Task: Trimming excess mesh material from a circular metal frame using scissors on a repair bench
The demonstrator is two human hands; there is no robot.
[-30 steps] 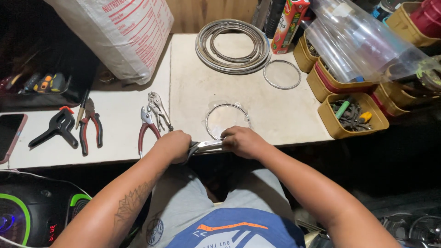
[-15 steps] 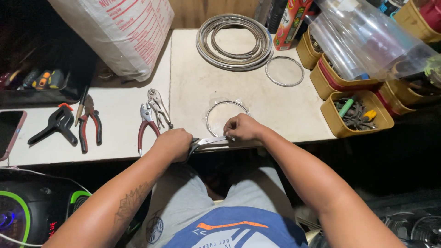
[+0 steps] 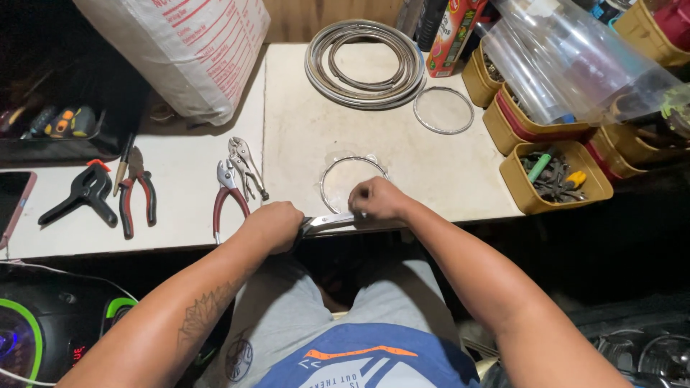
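Left hand (image 3: pixel 273 226) is closed around the handles of metal snips (image 3: pixel 327 223) at the counter (image 3: pixel 302 144) edge. Right hand (image 3: pixel 377 199) pinches a wire ring (image 3: pixel 338 169) lying flat there. Farther right, a yellow bin (image 3: pixel 528 197) holds screws and small tools.

Thin silver wire ring (image 3: pixel 352 181), roughly circular, lies flat on pale worktop (image 3: pixel 302 136) nr front edge. Grey metal pliers/snips (image 3: pixel 327 223), jaws pointing right, lie level at the edge, tip meeting ring's near side.
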